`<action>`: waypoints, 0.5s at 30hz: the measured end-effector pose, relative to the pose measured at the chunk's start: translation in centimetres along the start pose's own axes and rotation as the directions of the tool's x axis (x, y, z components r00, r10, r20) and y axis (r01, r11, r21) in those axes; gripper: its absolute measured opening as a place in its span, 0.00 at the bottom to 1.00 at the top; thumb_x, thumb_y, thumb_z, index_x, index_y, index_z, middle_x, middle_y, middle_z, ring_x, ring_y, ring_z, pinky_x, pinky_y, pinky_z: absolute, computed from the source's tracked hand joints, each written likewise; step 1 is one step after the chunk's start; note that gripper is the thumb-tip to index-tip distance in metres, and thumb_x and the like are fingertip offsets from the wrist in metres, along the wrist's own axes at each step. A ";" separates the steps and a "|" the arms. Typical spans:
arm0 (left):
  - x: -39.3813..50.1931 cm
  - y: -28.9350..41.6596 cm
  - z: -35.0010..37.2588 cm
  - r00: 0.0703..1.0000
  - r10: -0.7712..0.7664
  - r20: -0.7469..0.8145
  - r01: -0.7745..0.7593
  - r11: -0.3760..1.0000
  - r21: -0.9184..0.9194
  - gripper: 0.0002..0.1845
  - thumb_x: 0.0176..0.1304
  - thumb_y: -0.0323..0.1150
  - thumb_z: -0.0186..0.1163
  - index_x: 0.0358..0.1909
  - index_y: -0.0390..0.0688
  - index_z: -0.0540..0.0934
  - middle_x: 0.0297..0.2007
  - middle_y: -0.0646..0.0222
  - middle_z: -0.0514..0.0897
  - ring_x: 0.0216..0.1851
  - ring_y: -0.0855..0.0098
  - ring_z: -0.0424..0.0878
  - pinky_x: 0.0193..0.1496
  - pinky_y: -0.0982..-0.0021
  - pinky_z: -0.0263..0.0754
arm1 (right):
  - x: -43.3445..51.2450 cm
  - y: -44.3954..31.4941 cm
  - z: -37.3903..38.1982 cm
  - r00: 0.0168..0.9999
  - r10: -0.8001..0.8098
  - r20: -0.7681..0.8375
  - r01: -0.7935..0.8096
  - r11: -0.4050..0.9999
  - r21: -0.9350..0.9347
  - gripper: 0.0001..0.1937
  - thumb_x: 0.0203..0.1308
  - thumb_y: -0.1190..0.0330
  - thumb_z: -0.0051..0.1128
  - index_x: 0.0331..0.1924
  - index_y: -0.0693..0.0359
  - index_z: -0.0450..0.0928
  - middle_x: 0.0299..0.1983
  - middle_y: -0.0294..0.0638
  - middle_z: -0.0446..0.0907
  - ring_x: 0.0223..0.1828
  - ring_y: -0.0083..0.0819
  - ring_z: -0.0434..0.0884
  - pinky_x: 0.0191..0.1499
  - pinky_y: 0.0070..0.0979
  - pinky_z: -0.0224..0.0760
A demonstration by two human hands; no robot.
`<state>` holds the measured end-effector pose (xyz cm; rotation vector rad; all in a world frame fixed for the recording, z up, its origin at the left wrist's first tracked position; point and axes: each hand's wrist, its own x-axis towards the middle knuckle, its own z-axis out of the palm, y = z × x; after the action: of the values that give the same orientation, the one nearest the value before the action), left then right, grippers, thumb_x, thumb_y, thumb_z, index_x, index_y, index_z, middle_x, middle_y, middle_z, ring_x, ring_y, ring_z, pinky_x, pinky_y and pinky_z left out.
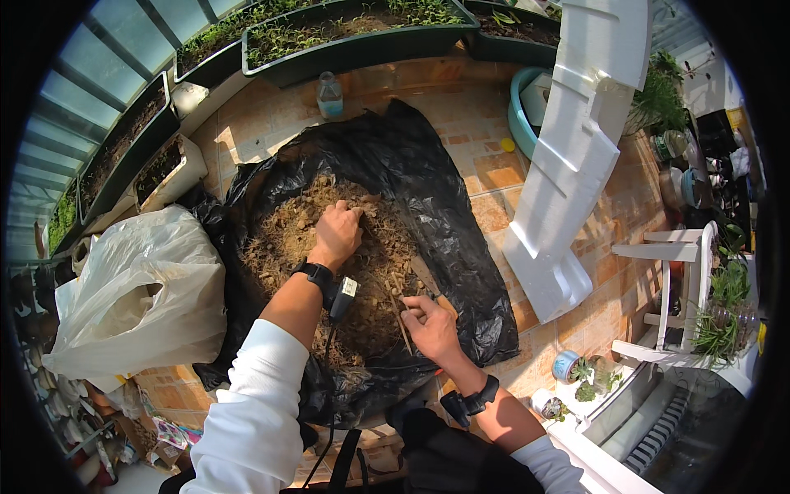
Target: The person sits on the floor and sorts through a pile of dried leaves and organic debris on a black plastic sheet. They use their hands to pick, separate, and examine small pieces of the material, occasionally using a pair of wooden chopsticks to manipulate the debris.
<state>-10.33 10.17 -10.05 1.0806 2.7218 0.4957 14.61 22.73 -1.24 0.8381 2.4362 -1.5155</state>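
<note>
A mound of dry, crumbly soil with fibrous roots (287, 247) lies on a spread black plastic sheet (438, 197). My left hand (338, 228) is on the upper part of the mound, fingertips down among the clods; whatever they may grip is hidden. At the mound's right side, my right hand (430, 324) has its fingers curled, with a thin stick (404, 330) at thumb and forefinger. Just beyond that hand rests a hand tool with a soiled flat blade (424, 273) and a wooden handle (447, 305), partly covered by the hand.
A white plastic bag (148, 296) stands at left. Planter troughs of seedlings (358, 49) line the far edge, near a clear bottle (330, 96). White foam packing (568, 160) leans at right, by a blue basin (521, 114) and a white chair (673, 250). Potted succulents (565, 365) sit lower right.
</note>
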 end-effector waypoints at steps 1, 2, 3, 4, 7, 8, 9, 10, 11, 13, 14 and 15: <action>-0.4 0.0 0.1 0.998 0.057 0.004 -0.056 0.998 -0.022 0.19 0.54 0.29 0.66 0.50 0.44 0.87 0.41 0.55 0.83 0.44 0.51 0.83 0.48 0.55 0.81 | 0.1 0.0 0.2 1.000 -0.008 -0.004 0.008 1.000 -0.006 0.18 0.68 0.68 0.64 0.58 0.65 0.82 0.37 0.45 0.89 0.33 0.24 0.86 0.37 0.29 0.80; -0.9 0.1 0.1 0.996 0.088 0.015 -0.089 0.996 0.016 0.17 0.54 0.29 0.66 0.48 0.44 0.88 0.38 0.55 0.83 0.42 0.51 0.83 0.46 0.55 0.82 | 0.3 -0.1 0.5 1.000 -0.026 -0.005 0.027 1.000 0.012 0.17 0.67 0.69 0.64 0.58 0.65 0.82 0.36 0.45 0.88 0.33 0.24 0.86 0.36 0.29 0.80; -1.3 0.3 -0.1 0.992 0.119 0.041 -0.121 0.992 0.045 0.15 0.54 0.29 0.66 0.46 0.43 0.88 0.35 0.54 0.83 0.40 0.51 0.84 0.44 0.54 0.82 | 0.5 -0.2 0.9 0.999 -0.048 -0.008 0.048 0.998 0.027 0.17 0.67 0.69 0.64 0.57 0.66 0.82 0.35 0.45 0.88 0.32 0.24 0.86 0.36 0.29 0.79; -1.6 0.4 -0.4 0.985 0.163 0.052 -0.166 0.984 0.059 0.10 0.55 0.29 0.66 0.40 0.44 0.89 0.32 0.55 0.83 0.38 0.51 0.84 0.42 0.54 0.81 | 0.5 -0.2 1.1 0.997 -0.072 -0.016 0.073 0.997 0.039 0.17 0.67 0.69 0.64 0.57 0.66 0.82 0.34 0.44 0.88 0.31 0.24 0.86 0.35 0.29 0.79; -3.5 1.2 -2.3 0.999 0.044 0.000 -0.043 0.993 -0.105 0.06 0.56 0.29 0.65 0.35 0.44 0.89 0.31 0.56 0.83 0.39 0.51 0.85 0.43 0.55 0.81 | 0.4 -0.2 1.7 0.989 -0.144 -0.037 0.146 0.988 0.052 0.16 0.67 0.70 0.65 0.56 0.68 0.82 0.32 0.44 0.88 0.31 0.24 0.86 0.35 0.28 0.78; -4.2 1.4 -3.2 0.997 0.026 -0.078 -0.040 0.981 -0.189 0.06 0.58 0.29 0.66 0.35 0.43 0.90 0.32 0.55 0.86 0.38 0.51 0.86 0.43 0.58 0.82 | 0.4 -0.2 1.9 0.983 -0.176 -0.061 0.178 0.983 0.039 0.17 0.66 0.69 0.65 0.56 0.68 0.82 0.31 0.44 0.87 0.30 0.24 0.86 0.34 0.28 0.79; -5.2 1.6 -4.1 0.999 -0.035 -0.042 0.022 0.964 -0.264 0.07 0.58 0.29 0.67 0.37 0.43 0.90 0.33 0.54 0.87 0.38 0.51 0.87 0.43 0.60 0.82 | 0.3 -0.2 2.0 0.987 -0.152 -0.055 0.155 0.987 0.044 0.17 0.66 0.69 0.65 0.56 0.68 0.82 0.31 0.44 0.87 0.30 0.24 0.86 0.34 0.28 0.79; -6.2 1.6 -5.1 0.996 -0.082 -0.026 0.068 0.936 -0.345 0.08 0.58 0.29 0.67 0.39 0.43 0.90 0.34 0.53 0.88 0.38 0.51 0.88 0.43 0.61 0.82 | 0.4 -0.3 2.2 0.986 -0.156 -0.058 0.159 0.986 0.056 0.17 0.66 0.68 0.65 0.56 0.68 0.82 0.31 0.44 0.87 0.29 0.25 0.86 0.34 0.28 0.79; -7.2 1.6 -5.9 0.993 -0.111 -0.046 0.080 0.894 -0.441 0.09 0.58 0.29 0.68 0.41 0.43 0.91 0.35 0.51 0.89 0.38 0.52 0.88 0.43 0.62 0.83 | 0.4 -0.5 2.4 0.988 -0.145 -0.057 0.148 0.987 0.064 0.17 0.67 0.68 0.65 0.56 0.68 0.82 0.31 0.44 0.87 0.29 0.25 0.86 0.34 0.28 0.79; -9.5 2.1 -6.9 0.982 -0.188 0.025 0.169 0.810 -0.561 0.12 0.63 0.27 0.68 0.48 0.40 0.90 0.38 0.58 0.92 0.35 0.66 0.89 0.39 0.69 0.82 | 1.0 -1.0 3.2 0.990 -0.142 -0.027 0.144 0.984 0.101 0.19 0.66 0.67 0.64 0.57 0.68 0.81 0.32 0.43 0.87 0.28 0.25 0.86 0.31 0.27 0.81; -10.3 2.5 -7.0 0.968 -0.229 0.103 0.242 0.743 -0.625 0.13 0.64 0.27 0.68 0.50 0.39 0.89 0.38 0.61 0.92 0.36 0.70 0.88 0.39 0.70 0.82 | 1.5 -1.4 3.7 0.996 -0.084 0.018 0.080 0.987 0.137 0.19 0.66 0.67 0.64 0.58 0.68 0.81 0.31 0.42 0.87 0.28 0.24 0.86 0.31 0.27 0.81; -11.2 2.8 -6.9 0.923 -0.303 0.236 0.380 0.633 -0.674 0.13 0.66 0.26 0.67 0.51 0.37 0.88 0.38 0.64 0.92 0.36 0.74 0.88 0.38 0.72 0.81 | 1.9 -1.8 4.2 0.997 -0.028 0.069 0.016 0.986 0.168 0.20 0.66 0.67 0.64 0.59 0.68 0.81 0.31 0.41 0.87 0.28 0.24 0.86 0.30 0.27 0.81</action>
<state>-2.39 2.67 -2.17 0.3454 2.1946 1.2410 11.44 19.23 -2.55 0.7735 2.3007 -1.7464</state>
